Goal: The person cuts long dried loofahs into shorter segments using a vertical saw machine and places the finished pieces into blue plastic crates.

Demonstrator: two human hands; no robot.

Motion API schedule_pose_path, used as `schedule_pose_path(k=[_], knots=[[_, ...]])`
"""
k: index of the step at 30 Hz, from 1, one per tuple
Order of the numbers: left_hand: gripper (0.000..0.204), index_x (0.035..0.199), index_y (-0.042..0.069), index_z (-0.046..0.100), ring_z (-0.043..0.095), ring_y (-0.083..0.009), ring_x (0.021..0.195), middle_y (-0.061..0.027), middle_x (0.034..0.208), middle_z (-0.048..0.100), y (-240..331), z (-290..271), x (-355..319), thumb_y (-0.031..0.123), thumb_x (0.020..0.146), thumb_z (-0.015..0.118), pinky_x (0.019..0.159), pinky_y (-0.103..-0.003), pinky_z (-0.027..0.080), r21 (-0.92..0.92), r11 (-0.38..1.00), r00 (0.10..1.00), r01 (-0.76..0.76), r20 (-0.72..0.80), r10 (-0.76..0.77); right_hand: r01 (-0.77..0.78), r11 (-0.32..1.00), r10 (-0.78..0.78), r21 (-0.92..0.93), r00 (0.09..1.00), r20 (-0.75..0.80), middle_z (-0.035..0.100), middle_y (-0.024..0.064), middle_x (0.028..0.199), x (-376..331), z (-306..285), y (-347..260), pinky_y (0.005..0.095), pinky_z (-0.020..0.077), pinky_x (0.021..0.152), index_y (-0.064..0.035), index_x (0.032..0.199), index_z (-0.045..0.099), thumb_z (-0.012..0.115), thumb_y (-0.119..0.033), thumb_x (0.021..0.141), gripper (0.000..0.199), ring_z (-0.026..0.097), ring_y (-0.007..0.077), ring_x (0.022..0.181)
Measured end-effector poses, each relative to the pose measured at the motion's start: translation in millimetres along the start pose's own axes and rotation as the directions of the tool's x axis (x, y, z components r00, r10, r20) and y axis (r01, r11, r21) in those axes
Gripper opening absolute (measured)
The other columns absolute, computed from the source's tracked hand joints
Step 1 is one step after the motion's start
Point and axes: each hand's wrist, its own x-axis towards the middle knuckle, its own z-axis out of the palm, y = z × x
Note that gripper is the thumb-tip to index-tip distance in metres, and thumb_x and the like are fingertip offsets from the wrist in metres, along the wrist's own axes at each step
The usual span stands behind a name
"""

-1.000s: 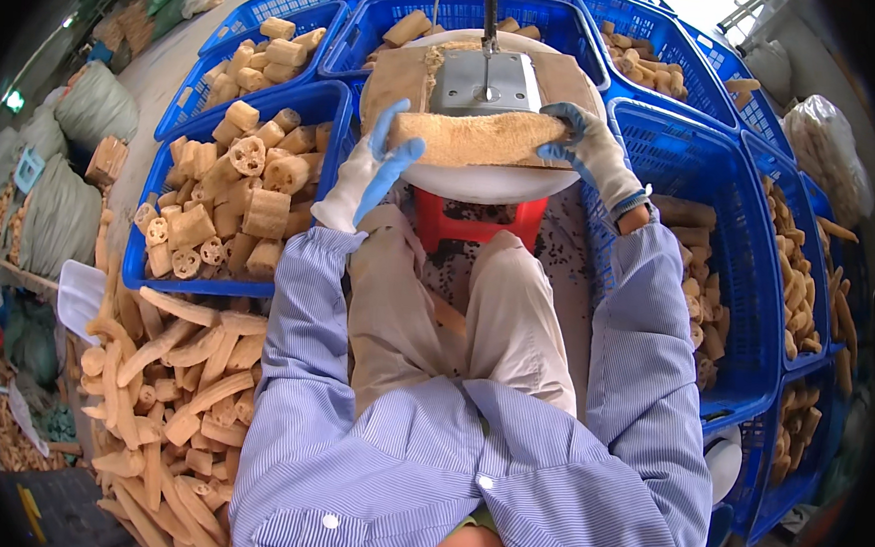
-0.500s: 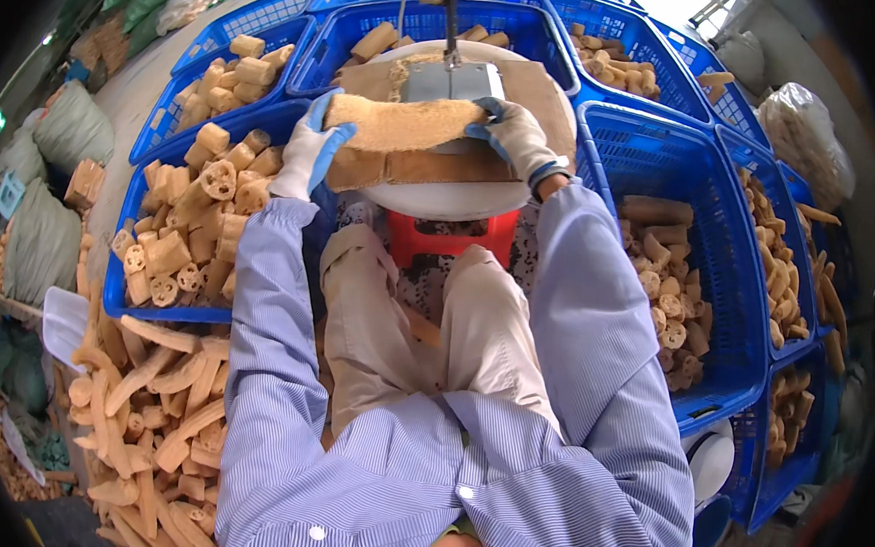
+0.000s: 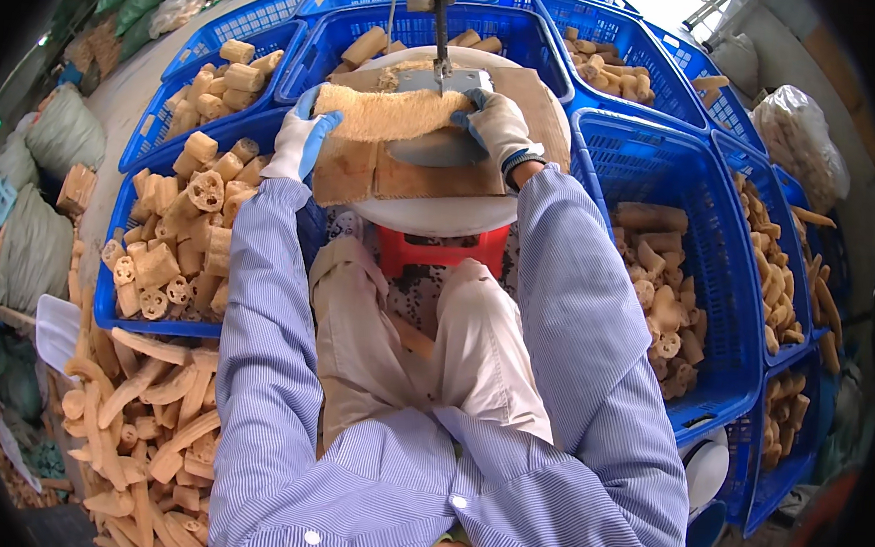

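A long tan loofah (image 3: 387, 117) is held crosswise in front of me, between both gloved hands. My left hand (image 3: 304, 137) grips its left end, thumb on the near side. My right hand (image 3: 500, 127) is closed round its right end. The loofah's far edge is at the foot of the machine's vertical metal bar (image 3: 440, 33); I cannot tell whether they touch. Under it lie a grey metal plate (image 3: 472, 79) and a brown board (image 3: 438, 181), set on a round white top (image 3: 441, 217).
Blue baskets stand all round: one of short loofah pieces at left (image 3: 107, 278), one at right (image 3: 735, 322), others behind. Loose long loofahs (image 3: 161, 447) are heaped at lower left. Below the white top is a red stool (image 3: 439, 254). A plastic bag (image 3: 801, 140) is at far right.
Both hands have moved the loofah farther away, toward the machine's bar. More of the grey plate and board now shows on its near side. The whole view has shifted slightly.
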Motion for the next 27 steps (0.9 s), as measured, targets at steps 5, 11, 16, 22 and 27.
schedule_pose_path(k=[5, 11, 16, 22, 27], knots=[[0.054, 0.139, 0.011, 0.056, 0.064, -0.0156, 0.108, -0.0045, 0.122, 0.068, -4.8, -3.9, 12.7, 0.014, 0.088, 0.073, 0.089, -0.03, 0.053, -0.043, 0.993, 0.994, 0.11, -0.008, -0.11, -0.049, 0.998, 0.048, -0.03, 0.998, -0.027, 0.074, 0.0163, 0.098, 10.3, -2.2, -11.1, 0.0388, 0.0529, 0.084, -0.0121, 0.12, 0.071, 0.083, -0.036, 0.079, 0.048, 0.07, 0.0335, 0.093], [0.047, 0.138, 0.011, 0.055, 0.066, -0.0172, 0.105, -0.0054, 0.125, 0.065, -5.9, -13.7, -40.3, 0.022, 0.094, 0.067, 0.079, -0.029, 0.056, -0.378, 0.911, 0.987, 0.164, 0.067, -0.149, -0.033, 0.975, 0.032, 0.219, 0.999, 0.007, 0.074, 0.0135, 0.106, -26.0, -27.2, 14.2, 0.0366, 0.0528, 0.088, -0.0128, 0.127, 0.067, 0.082, -0.034, 0.081, 0.053, 0.071, 0.0263, 0.098], [0.042, 0.129, 0.008, 0.057, 0.071, -0.0188, 0.075, -0.0115, 0.102, 0.072, 4.7, -0.4, -131.6, 0.039, 0.105, 0.044, 0.057, -0.027, 0.056, -0.69, 0.625, 0.926, 0.366, 0.339, -0.169, 0.23, 0.576, 0.096, 0.784, 0.934, -0.344, 0.07, 0.009, 0.115, -165.8, -99.9, 71.6, 0.0315, 0.051, 0.096, -0.0017, 0.128, 0.064, 0.073, -0.018, 0.092, 0.041, 0.067, 0.0165, 0.099], [0.058, 0.141, 0.001, 0.05, 0.053, -0.0204, 0.053, -0.0263, 0.1, 0.069, 27.3, 99.9, -176.4, 0.041, 0.099, 0.045, 0.049, -0.029, 0.049, -0.385, -0.169, 0.409, 0.907, 0.901, 0.146, 0.332, -0.478, 0.371, 0.813, 0.915, -0.156, 0.05, 0.0183, 0.145, -303.6, -108.8, 202.7, 0.0373, 0.0459, 0.111, -0.0003, 0.143, 0.044, 0.05, -0.022, 0.106, 0.044, 0.052, 0.0291, 0.129], [0.068, 0.153, -0.001, 0.031, 0.065, -0.0253, 0.062, -0.0316, 0.109, 0.067, 52.0, 179.4, -190.2, 0.041, 0.102, 0.043, 0.045, -0.03, 0.047, 0.015, -0.228, 0.101, 0.974, 0.867, 0.488, 0.261, 0.308, 0.196, 0.915, 0.923, -0.33, 0.057, 0.0164, 0.14, -313.3, -122.6, 115.2, 0.0225, 0.0504, 0.081, 0.0041, 0.15, 0.038, 0.058, -0.027, 0.101, 0.061, 0.062, 0.0124, 0.098]])
